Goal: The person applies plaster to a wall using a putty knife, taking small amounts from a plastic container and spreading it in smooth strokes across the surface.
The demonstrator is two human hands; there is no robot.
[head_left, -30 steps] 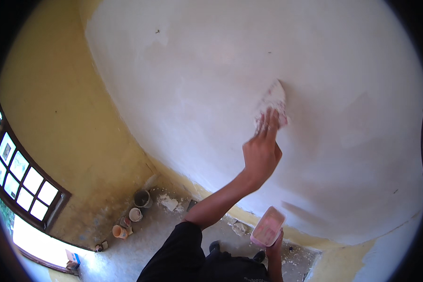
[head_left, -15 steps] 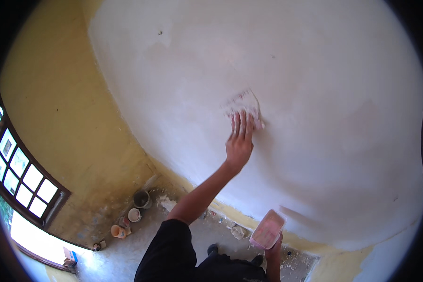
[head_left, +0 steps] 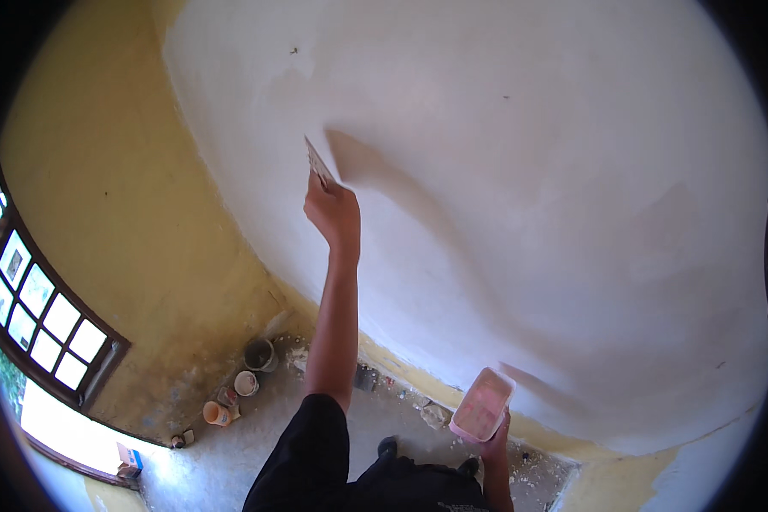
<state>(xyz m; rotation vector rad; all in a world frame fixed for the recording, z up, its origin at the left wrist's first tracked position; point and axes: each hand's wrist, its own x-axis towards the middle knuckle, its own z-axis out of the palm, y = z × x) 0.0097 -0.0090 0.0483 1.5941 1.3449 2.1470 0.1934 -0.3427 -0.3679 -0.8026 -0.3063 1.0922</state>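
My left hand (head_left: pixel 328 209) is closed on a flat putty scraper (head_left: pixel 318 160), held edge-on and tilted near the white wall (head_left: pixel 555 213); its shadow falls just to its right, and the blade seems slightly off the surface. At the lower right my right hand (head_left: pixel 497 439) grips a pink rectangular plastic tub (head_left: pixel 482 403), which has pale pink material inside. The wall shows smooth white and faintly pinkish patches.
A yellow wall (head_left: pixel 102 239) meets the white one at left, with a dark-framed window (head_left: pixel 47 316) and a bright opening below. A dark bucket (head_left: pixel 260 354), a white pail (head_left: pixel 247 383), an orange container (head_left: pixel 217 413) and a box (head_left: pixel 128 461) stand on the littered concrete floor (head_left: pixel 196 478).
My left hand has swept left and up with the scraper, from the middle of the white wall, turning the blade edge-on. My right hand and the tub have shifted slightly.
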